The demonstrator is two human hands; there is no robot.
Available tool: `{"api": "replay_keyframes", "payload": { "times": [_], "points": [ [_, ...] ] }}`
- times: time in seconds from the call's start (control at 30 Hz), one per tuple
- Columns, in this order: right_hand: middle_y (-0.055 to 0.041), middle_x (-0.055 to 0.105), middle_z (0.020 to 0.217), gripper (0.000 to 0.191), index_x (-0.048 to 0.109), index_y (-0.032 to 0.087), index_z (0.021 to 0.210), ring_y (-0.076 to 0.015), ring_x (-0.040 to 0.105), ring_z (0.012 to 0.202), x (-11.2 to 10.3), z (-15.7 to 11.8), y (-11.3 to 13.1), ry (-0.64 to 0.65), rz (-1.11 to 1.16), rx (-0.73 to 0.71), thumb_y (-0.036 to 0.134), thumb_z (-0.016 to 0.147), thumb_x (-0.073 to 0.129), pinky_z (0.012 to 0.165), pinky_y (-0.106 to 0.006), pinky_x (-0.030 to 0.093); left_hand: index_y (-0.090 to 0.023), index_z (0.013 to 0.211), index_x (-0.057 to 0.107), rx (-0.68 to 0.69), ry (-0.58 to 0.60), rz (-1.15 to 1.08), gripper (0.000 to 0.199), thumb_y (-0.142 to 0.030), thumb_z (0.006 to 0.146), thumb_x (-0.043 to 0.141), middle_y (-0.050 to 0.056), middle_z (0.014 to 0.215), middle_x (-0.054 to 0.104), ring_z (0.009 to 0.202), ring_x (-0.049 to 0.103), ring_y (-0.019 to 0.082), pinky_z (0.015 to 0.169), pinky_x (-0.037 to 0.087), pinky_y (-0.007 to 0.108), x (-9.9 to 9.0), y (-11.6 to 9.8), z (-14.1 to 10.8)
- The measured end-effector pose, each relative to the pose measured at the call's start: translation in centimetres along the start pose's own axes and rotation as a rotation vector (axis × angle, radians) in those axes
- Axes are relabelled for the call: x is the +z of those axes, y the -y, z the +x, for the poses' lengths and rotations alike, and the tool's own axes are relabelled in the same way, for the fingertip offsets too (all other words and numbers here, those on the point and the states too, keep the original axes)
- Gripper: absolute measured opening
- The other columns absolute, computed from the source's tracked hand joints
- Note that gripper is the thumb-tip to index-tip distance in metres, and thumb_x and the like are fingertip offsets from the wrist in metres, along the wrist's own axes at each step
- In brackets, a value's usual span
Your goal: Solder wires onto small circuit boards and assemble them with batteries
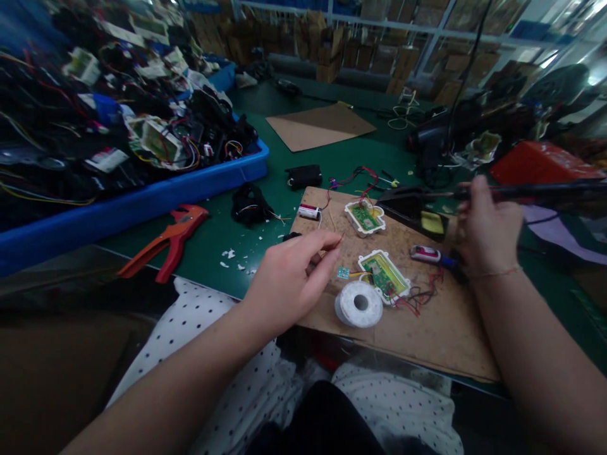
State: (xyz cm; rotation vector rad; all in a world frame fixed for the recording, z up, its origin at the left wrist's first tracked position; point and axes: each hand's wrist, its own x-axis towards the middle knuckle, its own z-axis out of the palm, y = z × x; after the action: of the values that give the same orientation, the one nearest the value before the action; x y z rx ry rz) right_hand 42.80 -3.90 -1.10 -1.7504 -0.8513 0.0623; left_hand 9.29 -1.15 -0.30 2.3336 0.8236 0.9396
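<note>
Your left hand (294,272), in the centre of the frame, pinches a thin wire (342,237) between thumb and forefinger, above the cardboard mat (427,335). Your right hand (493,230), at the right of the frame, is somewhat blurred; its fingers are closed around a dark tool, which looks like a soldering iron (535,191). The shaft points left, over the black stand (403,203) with its yellow sponge (432,222). Right of centre, the upper circuit board (365,217) lies in a white housing near your left fingertips. Below it lies the lower circuit board (385,278), with the solder spool (359,320) just beside it. At the left of the frame, an orange cutter (175,243) lies near the blue bin (227,175).
</note>
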Motion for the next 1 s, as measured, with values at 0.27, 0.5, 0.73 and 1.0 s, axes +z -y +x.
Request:
{"api": "replay_keyframes", "payload": {
  "times": [0.27, 0.5, 0.73, 1.0],
  "points": [
    [-0.0058, 0.067, 0.114, 0.026, 0.06, 0.022, 0.115, -0.0077, 0.063, 0.062, -1.4, -7.8, 5.7, -0.408, 0.097, -0.3, 0.037, 0.098, 0.046, 0.05, -0.024, 0.043, -0.017, 0.099, 0.068, 0.073, 0.179, 0.034, 0.013, -0.021, 0.099, 0.056, 0.003, 0.091, 0.07, 0.083, 0.065, 0.016, 0.072, 0.05, 0.029, -0.8, -0.2, 0.1],
    [-0.0025, 0.069, 0.11, 0.05, 0.057, 0.027, 0.125, -0.0169, 0.073, 0.094, -0.4, -14.6, 7.6, 0.266, 0.202, -0.405, 0.014, 0.08, 0.076, 0.078, -0.031, 0.062, -0.019, 0.099, 0.069, 0.052, 0.33, 0.064, 0.017, -0.029, 0.1, 0.055, 0.003, 0.093, 0.068, 0.089, 0.062, 0.019, 0.078, 0.049, 0.035, -0.9, -0.4, -1.1],
    [-0.003, 0.07, 0.114, 0.056, 0.053, 0.031, 0.132, -0.0196, 0.072, 0.1, 0.0, -16.2, 6.6, 0.553, 0.064, -0.379, 0.02, 0.082, 0.076, 0.093, -0.04, 0.06, -0.018, 0.101, 0.069, 0.08, 0.31, 0.066, 0.018, -0.026, 0.102, 0.053, 0.004, 0.091, 0.068, 0.088, 0.063, 0.018, 0.08, 0.05, 0.035, -0.5, -0.6, -2.7],
    [-0.0027, 0.067, 0.114, 0.058, 0.05, 0.034, 0.132, -0.0163, 0.071, 0.086, 1.2, -16.4, 6.1, 0.592, 0.25, -0.182, 0.021, 0.082, 0.076, 0.077, -0.033, 0.063, -0.02, 0.119, 0.057, -0.074, 0.168, -0.163, 0.027, -0.018, 0.094, 0.067, 0.0, 0.103, 0.071, 0.09, 0.07, 0.01, 0.081, 0.058, 0.021, -0.7, -0.4, -3.1]
  ]
}}
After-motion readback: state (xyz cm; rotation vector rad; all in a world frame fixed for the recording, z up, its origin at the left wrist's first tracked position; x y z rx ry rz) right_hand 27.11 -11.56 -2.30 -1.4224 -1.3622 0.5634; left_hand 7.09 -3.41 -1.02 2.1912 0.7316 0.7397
